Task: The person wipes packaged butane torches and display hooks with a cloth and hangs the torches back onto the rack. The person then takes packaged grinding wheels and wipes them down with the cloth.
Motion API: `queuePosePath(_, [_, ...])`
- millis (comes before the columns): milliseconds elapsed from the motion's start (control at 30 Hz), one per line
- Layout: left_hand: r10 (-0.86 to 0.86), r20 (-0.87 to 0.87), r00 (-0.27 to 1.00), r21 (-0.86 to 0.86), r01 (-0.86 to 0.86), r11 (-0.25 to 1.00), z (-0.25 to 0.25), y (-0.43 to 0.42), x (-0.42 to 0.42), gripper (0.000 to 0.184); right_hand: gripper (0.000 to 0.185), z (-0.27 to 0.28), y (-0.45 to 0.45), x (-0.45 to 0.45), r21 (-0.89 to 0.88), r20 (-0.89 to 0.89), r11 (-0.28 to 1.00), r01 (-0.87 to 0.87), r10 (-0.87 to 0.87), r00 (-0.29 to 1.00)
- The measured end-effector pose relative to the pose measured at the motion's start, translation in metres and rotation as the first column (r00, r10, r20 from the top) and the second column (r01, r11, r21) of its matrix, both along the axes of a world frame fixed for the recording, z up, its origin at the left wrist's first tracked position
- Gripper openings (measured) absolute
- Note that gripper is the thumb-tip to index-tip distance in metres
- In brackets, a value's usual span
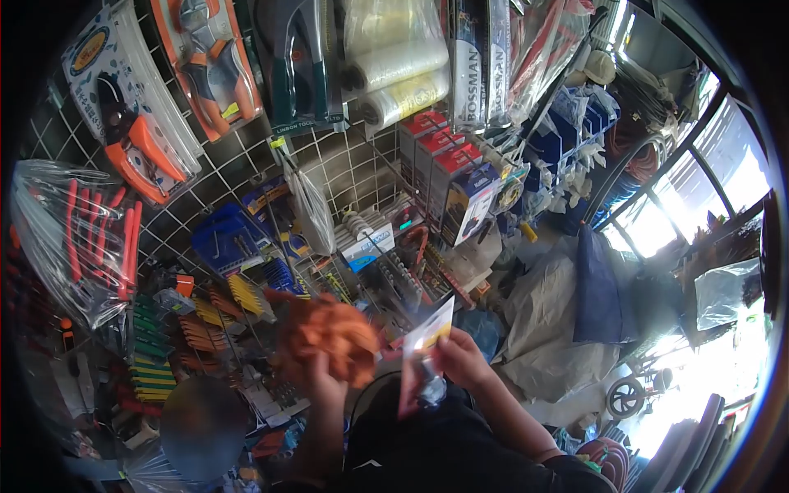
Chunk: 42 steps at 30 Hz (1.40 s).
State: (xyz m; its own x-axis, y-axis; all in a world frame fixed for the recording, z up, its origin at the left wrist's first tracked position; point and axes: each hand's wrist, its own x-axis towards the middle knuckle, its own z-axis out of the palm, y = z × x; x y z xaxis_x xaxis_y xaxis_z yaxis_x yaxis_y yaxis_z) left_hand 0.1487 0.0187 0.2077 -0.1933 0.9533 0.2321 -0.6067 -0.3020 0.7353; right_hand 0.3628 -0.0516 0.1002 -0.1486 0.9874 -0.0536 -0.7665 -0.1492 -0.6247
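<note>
My left hand (329, 384) is closed around a bunched orange cloth (330, 335), slightly blurred, in front of the lower part of the rack. To the right, my right hand (465, 361) pinches the upper edge of a carded blister pack (426, 341) between thumb and fingers. The pack hangs tilted, with a clear plastic bubble low on it; what lies inside is too blurred to name. Cloth and pack are apart, both held in front of my dark clothing.
A wire grid rack (362, 156) carries packaged orange-handled pruning shears (136, 152), red and white boxes (440, 156) and bagged red-handled tools (103, 238). Hooks with small goods stick out near my hands. Grey sheeting (542, 320) and a small wheel (626, 397) are at the right.
</note>
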Motion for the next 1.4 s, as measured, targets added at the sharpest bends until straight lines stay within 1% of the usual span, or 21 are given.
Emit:
queuePosePath(33, [-0.203,-0.209,0.957,0.138,0.234,0.962,-0.022,0.001,-0.002,0.045,0.036,-0.008,0.001,-0.004,-0.025,-0.049,0.997,0.069,-0.07,0.996])
queuePosePath(67, [-0.314,-0.495,0.81,0.087,0.406,0.91,-0.041,-0.008,-0.002,0.043,0.037,-0.024,0.004,0.0,-0.003,-0.04,0.997,0.072,-0.072,0.997])
queuePosePath(100, [-0.731,-0.314,0.606,-0.057,0.756,0.652,-0.012,-0.02,0.012,0.05,0.037,-0.057,0.005,0.001,-0.133,-0.109,0.981,0.141,-0.156,0.982])
queuePosePath(133, [-0.33,-0.83,0.45,0.211,0.801,0.561,-0.014,-0.007,0.035,0.065,0.037,-0.09,0.002,0.002,-0.262,-0.165,0.945,0.196,-0.244,0.956])
queuePosePath(167, [-0.219,-0.912,0.347,0.142,0.767,0.626,-0.019,-0.03,0.048,0.077,0.044,0.063,-0.004,-0.018,-0.159,-0.499,0.987,-0.016,-0.066,0.864])
queuePosePath(200, [-0.218,-0.912,0.348,0.144,0.768,0.624,-0.026,-0.041,0.056,0.077,0.044,0.063,-0.004,-0.019,-0.157,-0.498,0.987,-0.014,-0.067,0.865])
queuePosePath(267, [0.235,-0.954,0.185,0.289,0.771,0.567,-0.041,-0.048,0.068,0.079,0.045,0.062,-0.001,-0.019,-0.116,-0.344,0.992,0.048,-0.086,0.935])
queuePosePath(333, [0.256,-0.95,0.179,0.295,0.786,0.543,-0.036,-0.045,0.068,0.077,0.045,0.058,0.0,-0.02,-0.071,-0.185,0.993,0.096,-0.108,0.977])
queuePosePath(500, [0.106,-0.968,0.226,0.236,0.688,0.686,-0.036,-0.03,0.072,0.079,0.048,0.041,-0.008,-0.024,0.058,0.207,0.979,0.197,-0.205,0.957])
queuePosePath(533, [0.105,-0.968,0.228,0.238,0.693,0.68,-0.033,-0.023,0.071,0.079,0.048,0.038,-0.009,-0.024,0.091,0.283,0.973,0.214,-0.231,0.931])
queuePosePath(633, [-0.196,-0.924,0.328,0.109,0.717,0.688,-0.038,-0.006,0.061,0.069,0.05,0.03,-0.015,-0.024,0.19,0.497,0.952,0.239,-0.303,0.813])
queuePosePath(733, [-0.09,-0.963,0.253,0.122,0.711,0.692,-0.037,-0.005,0.049,0.064,0.051,0.025,-0.017,-0.025,0.298,0.667,0.924,0.239,-0.38,0.641])
queuePosePath(767, [-0.091,-0.968,0.235,0.112,0.726,0.678,-0.033,-0.009,0.045,0.061,0.051,0.024,-0.023,-0.025,0.3,0.665,0.922,0.243,-0.385,0.64])
queuePosePath(800, [-0.09,-0.968,0.234,0.114,0.728,0.676,-0.033,-0.013,0.042,0.061,0.052,0.024,-0.032,-0.024,0.089,0.386,0.964,0.25,-0.265,0.884])
queuePosePath(833, [-0.074,-0.976,0.205,0.105,0.742,0.662,-0.034,-0.016,0.039,0.061,0.054,0.024,-0.042,-0.023,-0.107,0.022,0.98,0.169,-0.167,0.986])
queuePosePath(867, [-0.058,-0.983,0.176,0.097,0.754,0.65,-0.034,-0.019,0.036,0.061,0.056,0.023,-0.048,-0.021,-0.253,-0.358,0.967,0.014,-0.107,0.928])
queuePosePath(900, [-0.043,-0.984,0.172,0.105,0.762,0.639,-0.033,-0.02,0.035,0.062,0.057,0.02,-0.05,-0.019,-0.143,-0.517,0.989,-0.03,-0.049,0.855])
queuePosePath(1067, [0.015,-0.988,0.155,0.136,0.811,0.569,-0.02,-0.043,0.031,0.061,0.06,0.025,-0.051,-0.019,-0.183,-0.545,0.982,0.053,-0.146,0.825])
queuePosePath(1133, [-0.035,-0.98,0.197,0.152,0.847,0.509,-0.023,-0.051,0.033,0.06,0.061,0.029,-0.047,-0.02,-0.197,-0.395,0.975,0.102,-0.174,0.902])
queuePosePath(1200, [0.023,-0.944,0.33,0.276,0.748,0.603,-0.026,-0.049,0.036,0.058,0.062,0.032,-0.037,-0.021,-0.188,-0.232,0.971,0.15,-0.192,0.953])
queuePosePath(1400, [0.302,-0.907,0.294,0.419,0.552,0.721,0.001,0.004,0.041,0.056,0.064,0.036,-0.002,-0.058,-0.149,0.243,0.967,0.209,-0.169,0.955])
